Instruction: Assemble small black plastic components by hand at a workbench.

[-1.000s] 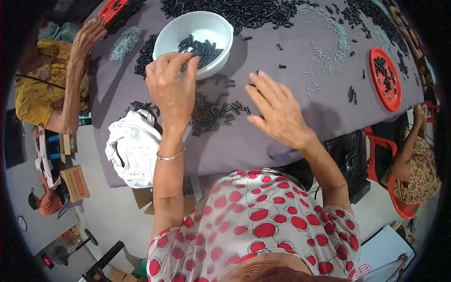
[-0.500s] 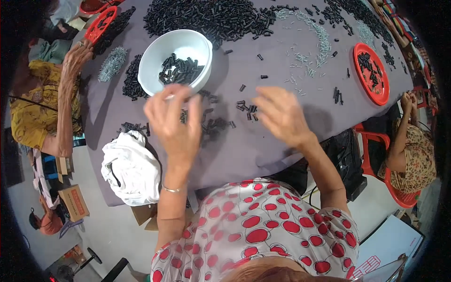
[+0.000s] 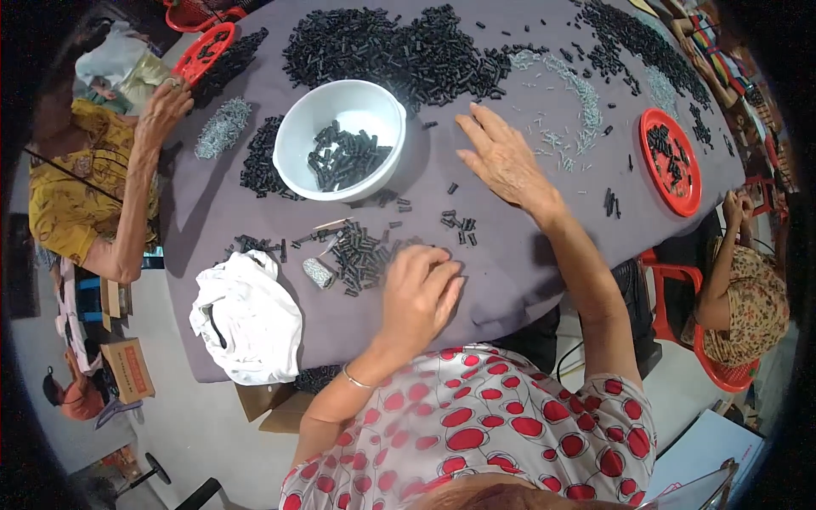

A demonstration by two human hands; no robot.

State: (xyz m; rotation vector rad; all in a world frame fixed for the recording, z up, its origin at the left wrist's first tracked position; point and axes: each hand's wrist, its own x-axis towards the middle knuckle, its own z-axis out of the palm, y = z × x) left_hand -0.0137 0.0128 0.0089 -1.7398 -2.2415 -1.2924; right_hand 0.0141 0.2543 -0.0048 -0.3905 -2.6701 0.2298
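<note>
My left hand [image 3: 420, 293] is low over the tablecloth, beside a small heap of short black cylindrical pieces [image 3: 357, 255]. Its fingers are loosely bent and a little apart, and I see nothing held in them. My right hand [image 3: 508, 161] reaches across the cloth with fingers stretched out, palm down, nearest the big black heap [image 3: 391, 51]. A white bowl [image 3: 293, 174] with black pieces in it stands to the left of that hand. Between my hands lie several loose black pieces [image 3: 460, 226]. A small speckled grey cylinder [image 3: 319, 274] and a thin stick [image 3: 331, 223] lie by the small heap.
A bunched white cloth [image 3: 255, 319] sits at the table's near left. Small silvery pins [image 3: 586, 98] form an arc at the far right, near a red tray [image 3: 646, 161] of black pieces. One person's arm [image 3: 136, 187] rests on the left edge; another person [image 3: 744, 289] sits at the right.
My left hand has moved right and nearer to me, uncovering the small heap. The right hand has moved farther away, towards the big heap. The view has shifted slightly.
</note>
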